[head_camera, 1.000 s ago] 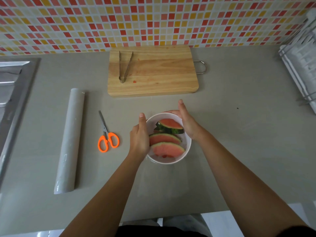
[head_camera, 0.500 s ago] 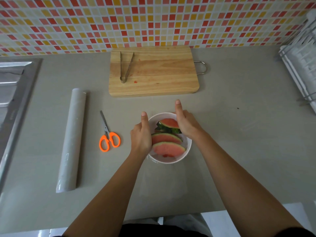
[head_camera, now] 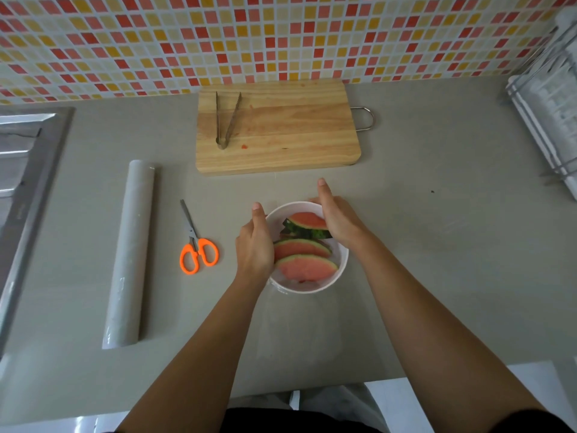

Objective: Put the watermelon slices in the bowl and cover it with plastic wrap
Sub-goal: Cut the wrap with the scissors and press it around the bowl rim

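A white bowl (head_camera: 312, 285) stands on the counter near the front and holds three watermelon slices (head_camera: 304, 267). A thin clear film of plastic wrap (head_camera: 301, 332) lies over the bowl and trails onto the counter toward me. My left hand (head_camera: 254, 245) presses against the bowl's left wall. Its thumb lies straight along the rim and its fingers are hidden beneath it. My right hand (head_camera: 335, 218) rests on the far right rim, fingers straight and pointing away from me.
A roll of plastic wrap (head_camera: 131, 254) lies at the left, with orange-handled scissors (head_camera: 196, 245) beside it. Behind the bowl is a wooden cutting board (head_camera: 278, 129) with metal tongs (head_camera: 226, 120) on it. A steel sink (head_camera: 22, 170) borders the left and a dish rack (head_camera: 549, 114) the right.
My right hand has slid leftward over the bowl's far right rim and now covers part of the top slice. My left hand has edged closer against the left wall.
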{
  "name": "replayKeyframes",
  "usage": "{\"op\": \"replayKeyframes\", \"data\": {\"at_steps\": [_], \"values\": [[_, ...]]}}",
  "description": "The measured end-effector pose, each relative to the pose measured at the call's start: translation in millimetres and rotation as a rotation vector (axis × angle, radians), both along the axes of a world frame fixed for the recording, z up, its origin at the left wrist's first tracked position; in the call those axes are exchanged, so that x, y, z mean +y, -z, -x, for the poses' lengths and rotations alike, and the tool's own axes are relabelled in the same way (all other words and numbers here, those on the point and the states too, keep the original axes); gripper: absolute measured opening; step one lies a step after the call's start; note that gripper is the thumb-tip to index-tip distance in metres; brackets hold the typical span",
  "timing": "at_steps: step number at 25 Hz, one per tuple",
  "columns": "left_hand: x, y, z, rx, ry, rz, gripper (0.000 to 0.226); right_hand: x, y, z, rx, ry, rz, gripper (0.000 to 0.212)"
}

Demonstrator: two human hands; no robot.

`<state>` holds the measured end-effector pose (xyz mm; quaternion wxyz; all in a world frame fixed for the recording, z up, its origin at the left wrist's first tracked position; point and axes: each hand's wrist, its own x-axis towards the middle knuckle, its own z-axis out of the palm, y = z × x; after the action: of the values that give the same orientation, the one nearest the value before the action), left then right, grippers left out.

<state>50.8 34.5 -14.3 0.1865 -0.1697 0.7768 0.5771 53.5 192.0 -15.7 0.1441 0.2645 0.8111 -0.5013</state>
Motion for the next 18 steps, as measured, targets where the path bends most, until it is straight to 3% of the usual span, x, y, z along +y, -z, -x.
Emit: {"op": "replayKeyframes", "data": {"at_steps": [3, 5, 7, 11, 14, 18], "values": [[-3.3, -0.7, 0.6, -0.023, -0.016, -0.003, 0.064, 2.6, 5.0, -2.9, 0.0, 0.043, 0.384, 0.083], [-3.3, -1.3, 1.4, -0.083, 0.016, -0.175, 0.073, 6.8, 7.1, -8.0, 0.116, 0.161, 0.66, 0.068], [-7.5, -0.4, 2.5, -0.113, 0.053, -0.387, 0.078, 14.5, 5.9, -13.5, 0.298, 0.355, 0.781, 0.068], [-26.5, 8.2, -0.5, -0.094, 0.043, -0.555, 0.071, 16.4, 10.4, -45.1, 0.452, 0.401, 0.639, 0.073], [-20.1, 7.1, -14.4, -0.013, 0.088, -0.648, 0.056, -15.7, 12.7, -69.5, 0.452, 0.4, 0.707, 0.08], [-4.5, 5.8, -20.9, 0.032, -0.051, -0.531, 0.053, -44.6, 11.6, -68.2, 0.512, 0.612, 0.599, 0.064]]}}
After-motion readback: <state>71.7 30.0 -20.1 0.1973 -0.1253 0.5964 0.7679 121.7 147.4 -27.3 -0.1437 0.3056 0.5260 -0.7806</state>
